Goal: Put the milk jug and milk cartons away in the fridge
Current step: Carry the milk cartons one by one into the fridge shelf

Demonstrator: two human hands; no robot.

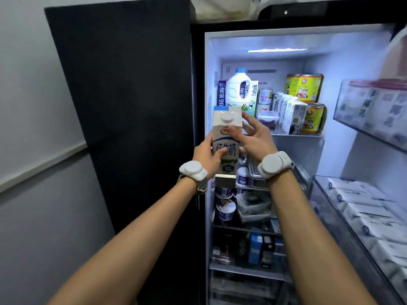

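The left hand [208, 156] is gripping the carton [225, 139] by its lower half, with the thumb lying across the printed front. The carton is being held upright in the air at the left edge of the open fridge [352, 62], its white cap on top. It is sitting just below and in front of the top shelf [297, 135].

The right hand [256, 137] is spread, fingers straight. Its thumb is resting on the carton's front near the logo, and its fingers are reaching past the carton's right side.

The jug [239, 89] is standing upright at the left of the top shelf, blue cap up. A dark blue box [222, 93] is standing just behind it to the left. Small white cartons [294, 115] and stacked yellow cans [304, 88] are occupying the right of the same shelf.

Tubs [225, 211] are sitting on a lower shelf. A door bin [372, 106] is showing at the right. Each wrist is wearing a grey band [193, 170].
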